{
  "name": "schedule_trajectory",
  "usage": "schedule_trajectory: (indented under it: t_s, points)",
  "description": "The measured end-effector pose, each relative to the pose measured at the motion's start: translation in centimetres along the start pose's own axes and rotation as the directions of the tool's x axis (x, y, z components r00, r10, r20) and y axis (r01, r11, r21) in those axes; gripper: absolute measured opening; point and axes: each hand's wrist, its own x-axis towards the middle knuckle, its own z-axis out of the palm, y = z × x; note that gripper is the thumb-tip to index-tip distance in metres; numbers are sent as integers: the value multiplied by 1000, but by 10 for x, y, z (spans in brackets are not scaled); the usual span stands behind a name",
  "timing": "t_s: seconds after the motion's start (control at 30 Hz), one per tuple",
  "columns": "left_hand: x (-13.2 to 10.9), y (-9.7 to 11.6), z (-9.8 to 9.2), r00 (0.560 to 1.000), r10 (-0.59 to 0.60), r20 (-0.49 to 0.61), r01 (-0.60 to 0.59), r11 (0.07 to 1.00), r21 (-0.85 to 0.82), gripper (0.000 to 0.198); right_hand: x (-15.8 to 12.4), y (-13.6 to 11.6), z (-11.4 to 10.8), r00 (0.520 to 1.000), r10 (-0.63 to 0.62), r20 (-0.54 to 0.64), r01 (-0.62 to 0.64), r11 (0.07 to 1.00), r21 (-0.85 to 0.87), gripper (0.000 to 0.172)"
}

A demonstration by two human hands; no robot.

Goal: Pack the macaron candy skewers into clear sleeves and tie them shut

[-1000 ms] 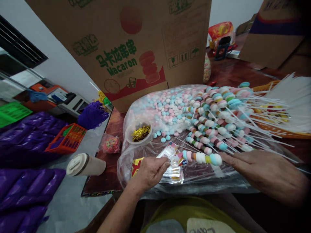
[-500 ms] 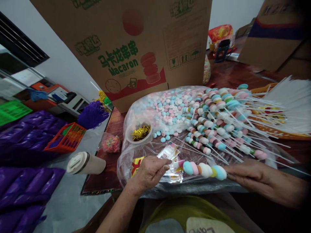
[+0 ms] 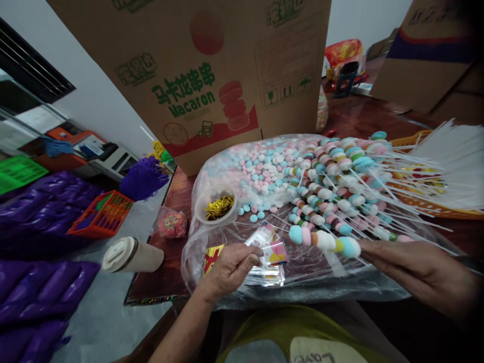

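Observation:
My right hand [image 3: 419, 269] pinches the stick of a candy skewer [image 3: 325, 240] of blue, pink, white and yellow pieces and holds it level above the plastic sheet. My left hand [image 3: 229, 267] pinches a small printed plastic bag [image 3: 274, 252] lifted off a stack of the same bags [image 3: 264, 275]. The skewer's tip is a little right of and above the bag. Behind them lie a pile of finished skewers [image 3: 340, 191] and loose pastel candies [image 3: 260, 171].
A small cup of gold twist ties [image 3: 217, 206] sits on the sheet. A big "Macaron" carton [image 3: 196, 80] stands behind. White sticks [image 3: 454, 166] lie at right. A beige tumbler [image 3: 130, 254], an orange basket [image 3: 102, 214] and purple bags [image 3: 41, 287] are at left.
My right hand has lifted the skewer up and slightly right, away from the bags. My left hand has picked one bag up from the stack.

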Motion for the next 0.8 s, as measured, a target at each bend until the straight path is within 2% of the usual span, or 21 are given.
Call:
schedule_trajectory:
  t_s: [0.13, 0.2, 0.3, 0.4, 0.47, 0.57, 0.67, 0.8]
  points:
    - [3, 1, 1, 999, -35, -37, 34, 999, -26, 36, 0, -6, 8, 985, -164, -58, 153, 976, -157, 41]
    - [4, 1, 1, 996, -66, -61, 65, 998, -11, 36, -4, -5, 13, 974, -215, -69, 189, 943, -272, 47]
    - [4, 0, 0, 997, -45, -66, 49, 997, 66, 37, -10, -3, 17, 978, -207, 1, 179, 845, -504, 55]
    - [4, -1, -2, 998, 58, 0, -56, 963, 264, 34, -11, -4, 15, 980, -183, 82, 194, 763, -616, 56]
    - [6, -1, -2, 992, 101, 71, -121, 906, 405, 31, -8, -5, 12, 973, -195, 123, 230, 788, -572, 56]
    - [9, 0, -2, 984, 88, 152, -156, 836, 526, 30, 1, -6, 6, 962, -220, 161, 265, 891, -370, 52]
    - [13, 1, -5, 983, 59, 171, -143, 831, 538, 31, 7, -8, 4, 971, -193, 142, 218, 956, -195, 41]
    - [16, 3, -10, 982, 55, 182, -137, 870, 473, 34, 7, -9, 5, 970, -191, 150, 210, 971, -119, 38]
